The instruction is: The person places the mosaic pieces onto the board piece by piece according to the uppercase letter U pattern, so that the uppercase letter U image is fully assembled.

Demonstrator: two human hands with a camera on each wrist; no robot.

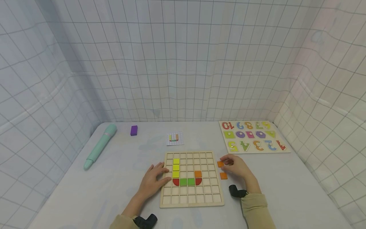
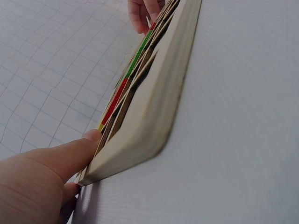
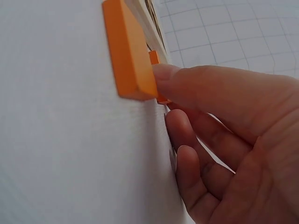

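A wooden grid board (image 1: 191, 199) lies in front of me. Three yellow squares (image 1: 175, 167), two green squares (image 1: 187, 182), red curved corner pieces (image 1: 176, 182) and one orange square (image 1: 198, 174) sit in its cells. My left hand (image 1: 152, 180) rests at the board's left edge with its fingers spread; in the left wrist view its thumb (image 2: 77, 154) touches the rim. Right of the board, my right hand (image 1: 235, 167) has thumb and forefinger around the farther loose orange square (image 1: 220, 164). A nearer orange square (image 3: 128, 56) lies beside it on the table.
A small pattern card (image 1: 175, 139) lies beyond the board. At the back right is a number and shape puzzle board (image 1: 251, 137). A purple block (image 1: 134, 130) and a mint-green tube-shaped object (image 1: 100, 147) lie to the left. Grid-patterned curtains (image 1: 183, 63) enclose the table.
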